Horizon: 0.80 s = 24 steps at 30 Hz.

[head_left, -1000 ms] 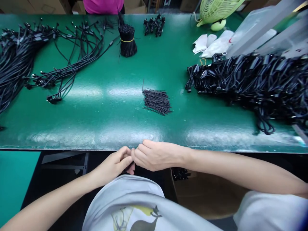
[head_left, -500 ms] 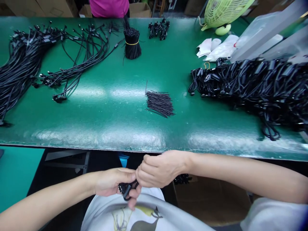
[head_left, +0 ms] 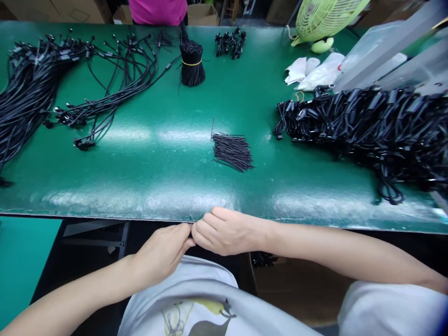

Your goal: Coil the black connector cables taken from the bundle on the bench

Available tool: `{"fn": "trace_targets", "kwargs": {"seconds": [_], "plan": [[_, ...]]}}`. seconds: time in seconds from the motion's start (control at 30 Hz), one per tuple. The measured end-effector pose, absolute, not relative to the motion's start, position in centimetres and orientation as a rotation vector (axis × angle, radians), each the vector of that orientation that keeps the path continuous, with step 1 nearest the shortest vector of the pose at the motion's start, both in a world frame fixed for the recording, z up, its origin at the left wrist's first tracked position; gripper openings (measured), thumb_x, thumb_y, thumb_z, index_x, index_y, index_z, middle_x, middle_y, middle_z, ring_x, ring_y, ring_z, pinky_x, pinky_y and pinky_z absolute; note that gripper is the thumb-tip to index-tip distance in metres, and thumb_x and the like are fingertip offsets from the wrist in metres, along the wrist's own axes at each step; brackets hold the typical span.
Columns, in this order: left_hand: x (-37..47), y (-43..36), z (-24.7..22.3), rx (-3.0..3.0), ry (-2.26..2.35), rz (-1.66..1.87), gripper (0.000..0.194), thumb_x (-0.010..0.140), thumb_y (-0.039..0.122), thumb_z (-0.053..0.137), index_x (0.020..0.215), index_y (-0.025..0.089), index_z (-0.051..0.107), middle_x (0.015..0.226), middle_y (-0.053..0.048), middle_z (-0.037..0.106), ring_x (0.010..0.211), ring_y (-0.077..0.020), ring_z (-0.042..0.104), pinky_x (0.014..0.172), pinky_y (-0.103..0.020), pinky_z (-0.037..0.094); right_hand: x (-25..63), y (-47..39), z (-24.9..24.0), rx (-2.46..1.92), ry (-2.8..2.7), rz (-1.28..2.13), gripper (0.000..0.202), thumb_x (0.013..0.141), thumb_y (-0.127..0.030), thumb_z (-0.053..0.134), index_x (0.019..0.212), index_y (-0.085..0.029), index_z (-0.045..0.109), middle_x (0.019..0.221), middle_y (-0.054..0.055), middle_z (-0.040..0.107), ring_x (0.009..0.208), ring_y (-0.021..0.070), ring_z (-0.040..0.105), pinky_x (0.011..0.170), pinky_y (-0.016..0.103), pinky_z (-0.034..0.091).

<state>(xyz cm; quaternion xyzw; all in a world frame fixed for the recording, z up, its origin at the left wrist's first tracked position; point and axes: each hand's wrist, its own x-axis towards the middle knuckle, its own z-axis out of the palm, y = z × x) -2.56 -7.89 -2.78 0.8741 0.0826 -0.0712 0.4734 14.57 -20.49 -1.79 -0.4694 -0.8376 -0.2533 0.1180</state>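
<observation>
My left hand (head_left: 166,252) and my right hand (head_left: 224,233) meet just below the table's front edge, knuckles up and fingers curled. A folded black cable, seen in my left hand half a second ago, is now almost wholly hidden, with only a dark sliver between the hands. The right fingers are bent tightly against the left fingertips; what they pinch is out of sight. Beyond my hands, a pile of short black wire ties (head_left: 233,151) lies on the green table (head_left: 157,172).
Long black cables (head_left: 28,102) spread over the left; looser cables (head_left: 115,100) lie beside them. A banded wire bundle (head_left: 192,70) stands at the back. Coiled cables (head_left: 367,126) heap on the right, near a green fan (head_left: 327,21). A person in pink (head_left: 159,10) is opposite.
Both hands have risen slightly towards the table edge. My left hand has turned knuckles up, hiding the folded cable that showed below its fingers.
</observation>
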Motion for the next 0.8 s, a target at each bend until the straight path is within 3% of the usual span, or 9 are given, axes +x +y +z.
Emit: {"fn": "trace_targets", "kwargs": {"seconds": [0.1, 0.17, 0.27, 0.33, 0.43, 0.6, 0.8], "plan": [[-2.5, -7.0, -3.3, 2.212, 0.181, -0.112, 0.026, 0.096, 0.027, 0.041, 0.071, 0.02, 0.046, 0.066, -0.001, 0.053, 0.06, -0.0155, 0.046, 0.061, -0.029, 0.029, 15.1, -20.3, -1.8, -1.404, -2.406, -0.528, 0.025, 0.099, -0.023, 0.044, 0.078, -0.015, 0.056, 0.066, -0.002, 0.047, 0.058, 0.0122, 0.041, 0.056, 0.029, 0.028], [-2.4, -6.0, -3.8, 2.121, 0.284, -0.099, 0.027, 0.096, 0.032, 0.042, 0.073, 0.019, 0.05, 0.066, -0.001, 0.054, 0.059, -0.0149, 0.047, 0.059, -0.028, 0.03, 17.0, -20.3, -1.9, -1.41, -2.305, -0.357, 0.032, 0.103, -0.032, 0.036, 0.096, -0.014, 0.061, 0.082, 0.003, 0.059, 0.075, 0.0133, 0.052, 0.07, 0.028, 0.039], [-2.0, -4.7, -4.5, 1.748, 0.529, -0.005, 0.034, 0.096, 0.044, 0.044, 0.076, 0.018, 0.053, 0.06, 0.002, 0.047, 0.056, -0.0126, 0.043, 0.059, -0.027, 0.034, 22.6, -20.3, -2.9, -1.775, -1.803, -0.363, 0.034, 0.103, -0.031, 0.032, 0.109, -0.017, 0.062, 0.106, 0.009, 0.062, 0.101, 0.0179, 0.055, 0.086, 0.033, 0.043], [-1.4, -4.6, -4.8, 1.426, 0.602, 0.078, 0.037, 0.093, 0.051, 0.049, 0.076, 0.018, 0.053, 0.057, 0.005, 0.038, 0.052, -0.0101, 0.037, 0.058, -0.026, 0.036, 26.7, -20.1, -4.4, -2.144, -1.448, -0.379, 0.027, 0.099, -0.026, 0.041, 0.102, -0.018, 0.066, 0.106, 0.012, 0.062, 0.099, 0.022, 0.055, 0.083, 0.037, 0.044], [-0.3, -5.4, -4.7, 1.074, 0.621, 0.113, 0.039, 0.086, 0.052, 0.06, 0.074, 0.017, 0.051, 0.056, 0.008, 0.031, 0.048, -0.0066, 0.031, 0.052, -0.022, 0.034, 30.8, -19.6, -6.7, -2.402, -1.357, -0.275, 0.019, 0.093, -0.025, 0.051, 0.092, -0.016, 0.068, 0.099, 0.013, 0.061, 0.09, 0.0245, 0.055, 0.078, 0.039, 0.044], [0.7, -7.0, -4.3, 0.878, 0.623, 0.108, 0.039, 0.082, 0.05, 0.068, 0.076, 0.015, 0.051, 0.057, 0.008, 0.033, 0.047, -0.0039, 0.03, 0.046, -0.017, 0.024, 31.1, -19.6, -7.5, -2.392, -1.331, -0.435, 0.025, 0.094, -0.028, 0.048, 0.09, -0.019, 0.071, 0.093, 0.011, 0.06, 0.083, 0.024, 0.051, 0.072, 0.037, 0.04], [0.2, -7.7, -3.9, 0.888, 0.567, 0.145, 0.043, 0.08, 0.054, 0.068, 0.075, 0.016, 0.049, 0.055, 0.009, 0.032, 0.046, -0.0034, 0.029, 0.046, -0.017, 0.025, 26.8, -20.6, -4.9, -2.331, -1.2, -0.563, 0.028, 0.095, -0.03, 0.048, 0.097, -0.018, 0.073, 0.09, 0.013, 0.06, 0.081, 0.0241, 0.053, 0.071, 0.038, 0.041]]}}
